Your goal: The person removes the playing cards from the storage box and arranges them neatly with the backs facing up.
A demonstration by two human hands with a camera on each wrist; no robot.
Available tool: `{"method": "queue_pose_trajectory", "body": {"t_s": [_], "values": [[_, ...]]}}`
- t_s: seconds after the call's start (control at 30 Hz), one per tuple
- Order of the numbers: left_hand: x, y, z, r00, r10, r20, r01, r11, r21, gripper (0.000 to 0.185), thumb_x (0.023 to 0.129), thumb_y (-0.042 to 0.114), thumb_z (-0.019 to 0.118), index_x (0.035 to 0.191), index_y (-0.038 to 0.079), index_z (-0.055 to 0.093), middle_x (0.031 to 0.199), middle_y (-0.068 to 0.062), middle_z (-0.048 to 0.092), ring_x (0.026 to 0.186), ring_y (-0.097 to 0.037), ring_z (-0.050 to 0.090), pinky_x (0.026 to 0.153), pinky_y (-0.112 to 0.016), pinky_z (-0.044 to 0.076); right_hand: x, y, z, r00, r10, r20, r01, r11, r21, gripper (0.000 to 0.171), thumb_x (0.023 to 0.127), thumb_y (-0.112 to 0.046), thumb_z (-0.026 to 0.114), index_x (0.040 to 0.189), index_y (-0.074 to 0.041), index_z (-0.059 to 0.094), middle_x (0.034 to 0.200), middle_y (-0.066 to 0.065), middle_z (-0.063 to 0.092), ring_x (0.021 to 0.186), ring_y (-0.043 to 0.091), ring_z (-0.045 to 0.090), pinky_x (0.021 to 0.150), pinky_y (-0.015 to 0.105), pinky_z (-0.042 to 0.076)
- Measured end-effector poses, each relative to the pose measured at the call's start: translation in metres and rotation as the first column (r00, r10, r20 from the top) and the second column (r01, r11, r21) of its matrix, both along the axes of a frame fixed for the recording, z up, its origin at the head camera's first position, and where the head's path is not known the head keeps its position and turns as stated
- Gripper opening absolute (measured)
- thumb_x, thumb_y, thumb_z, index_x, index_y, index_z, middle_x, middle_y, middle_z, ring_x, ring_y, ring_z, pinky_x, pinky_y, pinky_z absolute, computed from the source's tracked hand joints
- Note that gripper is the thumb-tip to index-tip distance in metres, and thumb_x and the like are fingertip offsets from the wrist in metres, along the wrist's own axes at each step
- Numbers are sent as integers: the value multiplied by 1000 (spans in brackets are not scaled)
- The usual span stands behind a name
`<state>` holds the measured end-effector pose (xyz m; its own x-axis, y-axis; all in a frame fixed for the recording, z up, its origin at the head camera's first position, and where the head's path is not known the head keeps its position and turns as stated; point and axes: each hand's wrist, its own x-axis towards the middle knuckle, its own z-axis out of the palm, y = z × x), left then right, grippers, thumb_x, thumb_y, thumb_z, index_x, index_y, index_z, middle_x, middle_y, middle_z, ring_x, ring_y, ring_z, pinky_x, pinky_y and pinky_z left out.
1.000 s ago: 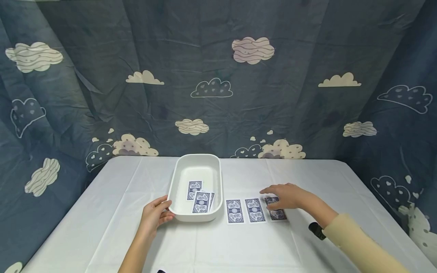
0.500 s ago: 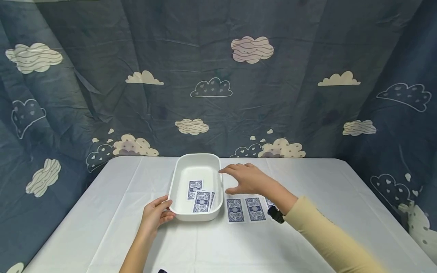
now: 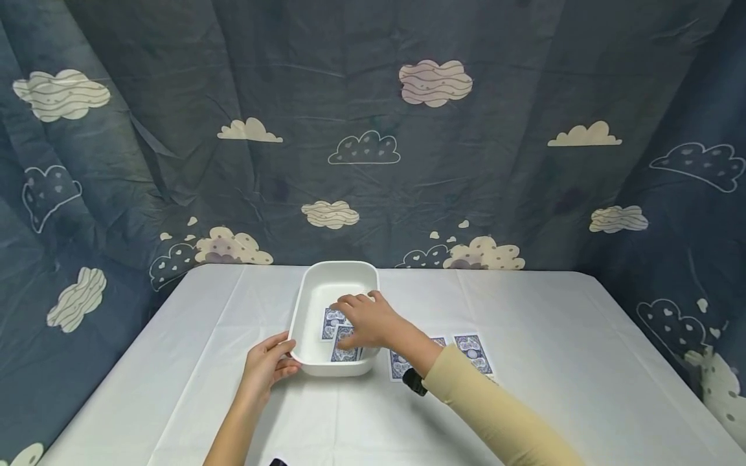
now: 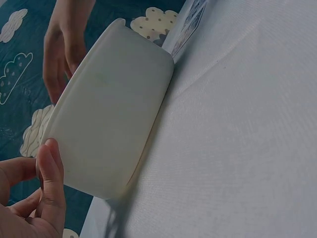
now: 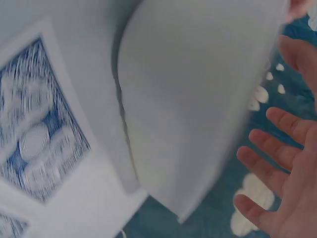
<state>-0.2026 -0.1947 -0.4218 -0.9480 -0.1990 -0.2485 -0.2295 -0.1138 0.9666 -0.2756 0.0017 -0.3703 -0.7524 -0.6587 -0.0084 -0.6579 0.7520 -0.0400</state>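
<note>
A white tub (image 3: 304,304) stands on the white table with blue-backed cards (image 3: 333,319) lying in it. My left hand (image 3: 267,366) holds the tub's near left corner, thumb at the rim; the left wrist view shows that thumb (image 4: 52,178) against the tub's outer wall (image 4: 114,124). My right hand (image 3: 364,320) reaches over the tub's right rim, fingers stretched out above the cards inside. In the right wrist view its fingers (image 5: 277,168) are spread and hold nothing, beside the tub wall (image 5: 198,99). Three more cards lie right of the tub; one (image 3: 473,352) is in full view, the others are partly under my forearm.
A dark blue curtain with cloud prints (image 3: 434,83) hangs close behind the table and wraps both sides. The table's right half (image 3: 559,362) and the left strip beside the tub are bare cloth. A card (image 5: 34,134) shows close up in the right wrist view.
My right hand left the rightmost card on the table, swept left past the row and now hovers inside the tub. The left hand and the tub stayed put.
</note>
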Motion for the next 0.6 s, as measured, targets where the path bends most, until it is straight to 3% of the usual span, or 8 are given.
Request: {"method": "queue_pose_trajectory", "body": {"t_s": [0.27,0.6], "values": [[0,0,-1,1000,5,-3,-5,1000,11,49,88,8,53,131,-9,38,74,-1,52,50,-5,58,50,-12,52,-2,-18,-27,996,-78,36,70,981,180,81,71,-62,63,138,-24,36,142,-1,39,128,20,41,110,48,29],[-1,0,-2,1000,7,-2,-7,1000,3,48,87,7,53,131,-9,39,68,0,57,49,-5,58,49,-13,52,-7,-21,-40,994,-96,54,81,971,224,80,71,-58,66,138,-22,38,138,0,44,122,20,47,108,45,33]]}}
